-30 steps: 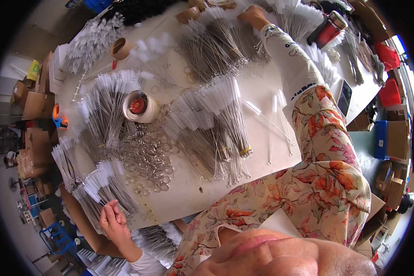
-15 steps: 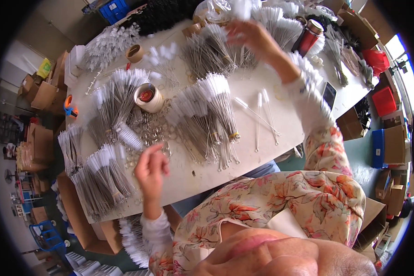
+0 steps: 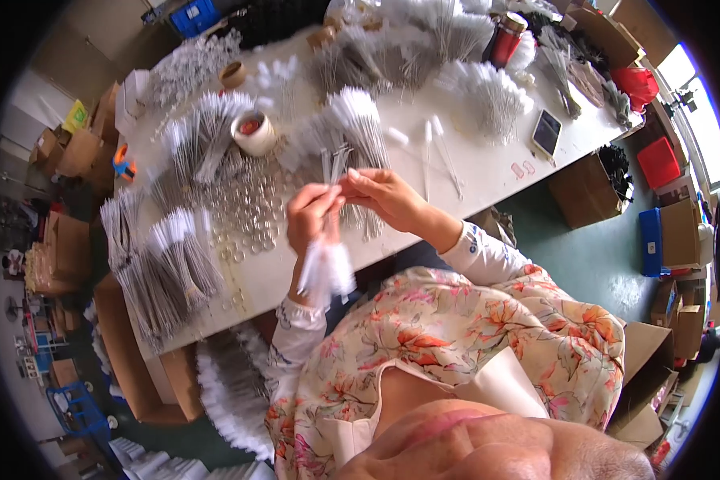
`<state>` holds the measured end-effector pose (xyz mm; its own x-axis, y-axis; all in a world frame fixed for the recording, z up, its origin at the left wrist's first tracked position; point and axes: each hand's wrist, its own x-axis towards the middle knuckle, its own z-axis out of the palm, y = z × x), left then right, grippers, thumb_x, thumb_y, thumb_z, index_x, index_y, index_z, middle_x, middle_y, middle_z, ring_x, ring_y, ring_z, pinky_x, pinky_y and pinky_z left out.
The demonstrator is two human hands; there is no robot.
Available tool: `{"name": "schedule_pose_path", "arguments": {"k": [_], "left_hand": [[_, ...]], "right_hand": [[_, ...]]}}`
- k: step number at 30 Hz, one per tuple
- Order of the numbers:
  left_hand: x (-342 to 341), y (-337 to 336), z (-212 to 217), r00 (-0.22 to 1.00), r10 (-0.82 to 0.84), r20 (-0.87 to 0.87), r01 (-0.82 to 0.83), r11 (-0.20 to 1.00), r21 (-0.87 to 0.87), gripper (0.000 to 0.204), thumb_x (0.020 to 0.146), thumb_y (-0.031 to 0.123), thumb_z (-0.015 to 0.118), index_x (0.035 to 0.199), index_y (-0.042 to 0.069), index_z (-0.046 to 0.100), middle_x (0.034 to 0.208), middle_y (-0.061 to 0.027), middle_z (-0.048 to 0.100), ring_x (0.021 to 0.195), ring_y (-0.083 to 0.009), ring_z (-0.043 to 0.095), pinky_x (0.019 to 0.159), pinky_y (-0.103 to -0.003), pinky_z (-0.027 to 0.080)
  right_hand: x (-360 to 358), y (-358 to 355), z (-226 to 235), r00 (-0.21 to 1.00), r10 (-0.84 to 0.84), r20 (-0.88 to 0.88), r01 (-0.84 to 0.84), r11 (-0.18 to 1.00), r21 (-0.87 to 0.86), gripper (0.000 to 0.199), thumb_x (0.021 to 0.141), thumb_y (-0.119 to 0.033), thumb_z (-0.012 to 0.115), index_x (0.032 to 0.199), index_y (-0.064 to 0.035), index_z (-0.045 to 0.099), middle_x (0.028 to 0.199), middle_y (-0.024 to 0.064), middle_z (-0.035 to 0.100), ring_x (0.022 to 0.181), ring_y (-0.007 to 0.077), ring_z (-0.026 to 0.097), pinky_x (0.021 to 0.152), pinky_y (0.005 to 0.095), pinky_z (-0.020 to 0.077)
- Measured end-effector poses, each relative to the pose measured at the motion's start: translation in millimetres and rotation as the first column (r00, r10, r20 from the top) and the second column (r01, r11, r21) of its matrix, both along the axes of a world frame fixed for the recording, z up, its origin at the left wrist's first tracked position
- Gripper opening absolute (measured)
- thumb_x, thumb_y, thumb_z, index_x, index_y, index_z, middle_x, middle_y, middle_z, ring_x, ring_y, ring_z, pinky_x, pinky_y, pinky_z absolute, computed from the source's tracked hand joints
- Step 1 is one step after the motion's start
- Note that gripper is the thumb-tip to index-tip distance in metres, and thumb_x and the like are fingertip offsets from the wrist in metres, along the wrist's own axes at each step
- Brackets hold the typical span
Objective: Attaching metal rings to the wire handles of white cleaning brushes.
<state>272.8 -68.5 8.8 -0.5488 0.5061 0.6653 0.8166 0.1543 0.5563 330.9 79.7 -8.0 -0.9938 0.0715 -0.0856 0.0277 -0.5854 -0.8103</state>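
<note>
Close together over the table's near edge are my two hands. My left hand (image 3: 310,214) is closed around a bunch of white-bristled wire brushes (image 3: 326,272); their blurred white heads hang toward me. My right hand (image 3: 386,198) meets it from the right, thumb and fingers pressed together by the wire stems; what they pinch is hidden. Just beyond lie brush bundles (image 3: 360,120) with grey wire stems. Several loose brushes (image 3: 429,160) lie to their right. Left of my hands, many small metal rings (image 3: 252,216) are scattered.
More brush bundles (image 3: 186,248) lie on the table's left side. A tape roll (image 3: 254,133) stands among the brushes. Farther right are a phone (image 3: 546,132), a red flask (image 3: 506,40) and a fanned brush pile (image 3: 488,100). A cardboard box (image 3: 140,360) stands below the left edge.
My right hand has come back from the far brush piles to meet my left hand. My left hand has moved right and now visibly holds a bunch of brushes. The view has shifted slightly.
</note>
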Motion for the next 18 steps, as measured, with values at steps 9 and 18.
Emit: {"name": "schedule_pose_path", "arguments": {"k": [9,18], "left_hand": [[44.4,-39.5,-64.4,0.995,0.05,0.092,-0.057,0.995,0.078,0.023,0.08,0.003,0.064,0.103,0.006,0.063,0.093,-0.0095,0.057,0.076,-0.0182,0.058,0.062,-0.027,0.047],[66.1,-72.6,-86.2,0.89,0.005,0.457,-0.003,1.0,-0.005,0.014,0.083,0.005,0.062,0.097,0.003,0.062,0.082,-0.0086,0.062,0.067,-0.0177,0.061,0.06,-0.028,0.048]], "right_hand": [[13.3,33.5,49.1,0.95,0.284,0.13,-0.278,0.576,0.769,0.022,0.09,-0.022,0.056,0.09,-0.001,0.064,0.07,0.0011,0.058,0.061,0.0074,0.05,0.057,0.0212,0.0416],[43.6,-0.4,-18.5,0.888,0.337,0.312,0.137,-0.842,0.521,0.004,0.074,-0.014,0.062,0.073,-0.0137,0.066,0.071,-0.002,0.064,0.071,0.0164,0.062,0.058,0.0282,0.0454]]}}
